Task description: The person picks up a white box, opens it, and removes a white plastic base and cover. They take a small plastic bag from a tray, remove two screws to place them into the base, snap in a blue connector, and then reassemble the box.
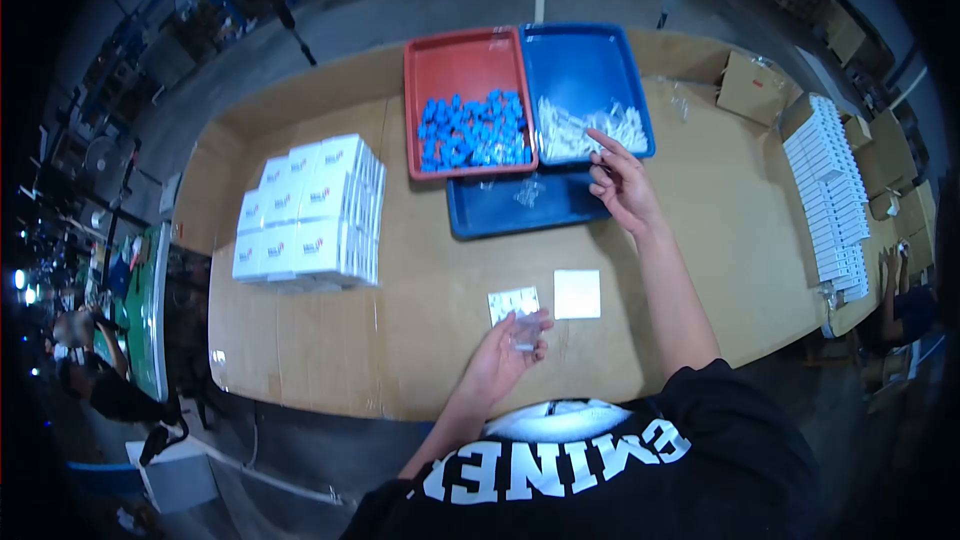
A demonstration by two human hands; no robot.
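Clear plastic [525, 334] is being held in the curled left hand [496, 360], light pressure being called for against creasing. White pieces [560, 138] in the blue tray [580, 60] are being reached over by the open right hand [632, 198], fingertip separation being favoured by their loose heaping.

"What can you read on the black shirt [600, 485]?"
"Big white capitals, upside down: EMINE, with another letter partly showing at the left end"
"And the stacked white boxes [295, 205]?"
"Each front has a small dark line of lettering with a red mark, too blurred to read"
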